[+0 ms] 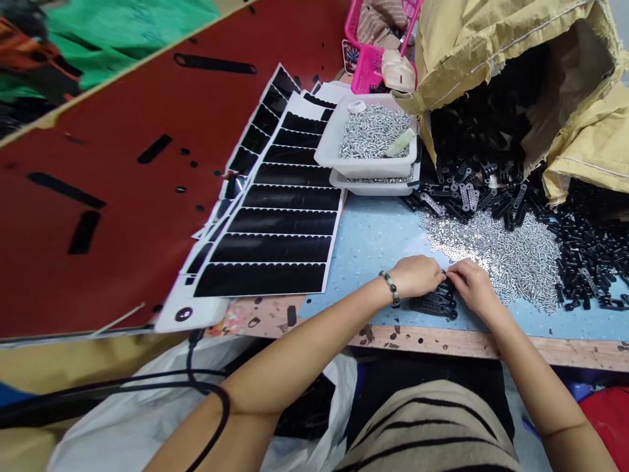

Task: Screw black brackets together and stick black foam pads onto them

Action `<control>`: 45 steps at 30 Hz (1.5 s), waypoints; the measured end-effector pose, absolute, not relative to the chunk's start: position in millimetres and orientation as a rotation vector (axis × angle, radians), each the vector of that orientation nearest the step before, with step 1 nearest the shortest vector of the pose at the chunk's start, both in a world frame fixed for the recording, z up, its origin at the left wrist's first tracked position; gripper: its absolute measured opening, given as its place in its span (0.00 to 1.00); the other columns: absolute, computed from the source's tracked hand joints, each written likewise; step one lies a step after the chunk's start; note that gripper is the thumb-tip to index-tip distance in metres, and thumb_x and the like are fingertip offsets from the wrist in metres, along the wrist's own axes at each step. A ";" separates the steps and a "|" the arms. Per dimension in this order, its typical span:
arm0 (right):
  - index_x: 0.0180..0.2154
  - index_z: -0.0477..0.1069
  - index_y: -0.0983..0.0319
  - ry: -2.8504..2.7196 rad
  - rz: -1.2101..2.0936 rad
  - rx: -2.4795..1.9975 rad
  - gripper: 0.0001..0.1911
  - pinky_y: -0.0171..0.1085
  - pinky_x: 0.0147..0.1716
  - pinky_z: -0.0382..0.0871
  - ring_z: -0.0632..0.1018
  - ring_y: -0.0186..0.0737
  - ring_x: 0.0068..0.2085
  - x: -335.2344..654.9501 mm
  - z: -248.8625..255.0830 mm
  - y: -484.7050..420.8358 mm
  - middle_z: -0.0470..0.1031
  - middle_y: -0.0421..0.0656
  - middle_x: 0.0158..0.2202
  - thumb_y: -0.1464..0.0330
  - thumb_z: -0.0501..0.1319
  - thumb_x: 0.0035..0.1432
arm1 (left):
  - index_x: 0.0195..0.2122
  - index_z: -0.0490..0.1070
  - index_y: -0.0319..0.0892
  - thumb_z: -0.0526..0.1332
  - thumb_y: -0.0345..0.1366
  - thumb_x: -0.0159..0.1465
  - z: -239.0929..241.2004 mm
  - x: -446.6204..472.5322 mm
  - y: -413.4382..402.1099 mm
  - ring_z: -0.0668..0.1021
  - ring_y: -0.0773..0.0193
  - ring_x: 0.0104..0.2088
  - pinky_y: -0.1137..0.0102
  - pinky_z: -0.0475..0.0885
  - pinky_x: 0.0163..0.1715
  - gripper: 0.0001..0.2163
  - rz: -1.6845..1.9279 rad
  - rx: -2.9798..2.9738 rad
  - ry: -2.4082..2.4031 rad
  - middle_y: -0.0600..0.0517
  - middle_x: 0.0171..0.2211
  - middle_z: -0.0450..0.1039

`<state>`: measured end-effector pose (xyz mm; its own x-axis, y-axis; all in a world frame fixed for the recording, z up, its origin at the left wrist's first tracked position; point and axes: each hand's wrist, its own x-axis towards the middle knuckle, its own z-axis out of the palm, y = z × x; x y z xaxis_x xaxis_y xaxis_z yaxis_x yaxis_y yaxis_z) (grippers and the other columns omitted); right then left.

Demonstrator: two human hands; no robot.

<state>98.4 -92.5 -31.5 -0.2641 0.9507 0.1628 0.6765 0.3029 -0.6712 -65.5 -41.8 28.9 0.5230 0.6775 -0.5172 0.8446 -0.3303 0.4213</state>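
My left hand (417, 275), with a bead bracelet on the wrist, and my right hand (472, 285) meet over a small stack of black plastic strips (435, 305) near the front edge of the light blue table (373, 236). Both hands have their fingers curled and pinched together at one small black part between them; what else they pinch is too small to tell. A heap of small silver screws (506, 255) lies just beyond my right hand. A large pile of black plastic parts (491, 177) spills from an open yellow sack (491, 46) behind it.
Two stacked white trays (329, 147) hold more screws. White sheets with black scalloped stickers (280, 229) fan out to the left over a dark red board (122, 196). A pink basket (366, 65) stands at the back. A black cable and white bags lie below the table edge.
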 end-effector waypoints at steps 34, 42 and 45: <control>0.38 0.67 0.60 -1.161 0.588 -1.513 0.10 0.41 0.37 0.73 0.77 0.40 0.36 185.9 -23.5 -123.1 0.74 0.43 0.34 0.61 0.59 0.58 | 0.41 0.70 0.38 0.52 0.29 0.66 8.3 79.4 -7.6 0.75 0.66 0.35 0.68 0.71 0.36 0.08 0.633 1.822 0.928 0.48 0.36 0.74; 0.36 0.69 0.58 -1.551 0.765 -1.418 0.05 0.38 0.35 0.72 0.76 0.38 0.32 93.3 -35.9 -133.1 0.74 0.42 0.32 0.65 0.56 0.60 | 0.43 0.73 0.36 0.59 0.39 0.62 10.0 -61.8 -47.0 0.76 0.65 0.34 0.71 0.71 0.32 0.13 0.819 1.186 1.052 0.47 0.35 0.76; 0.36 0.70 0.58 -1.798 0.696 -1.348 0.07 0.40 0.38 0.72 0.76 0.40 0.36 80.9 -37.1 -130.8 0.75 0.44 0.34 0.67 0.53 0.62 | 0.40 0.74 0.38 0.61 0.40 0.59 2.8 -88.9 -76.6 0.76 0.64 0.35 0.69 0.72 0.36 0.12 0.889 1.199 1.152 0.49 0.34 0.76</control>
<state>80.9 -130.8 -37.1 -0.1451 0.9564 0.2537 0.5362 0.2915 -0.7922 -88.9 -76.6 2.8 0.2198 0.9572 -0.1884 0.0600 0.1795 0.9819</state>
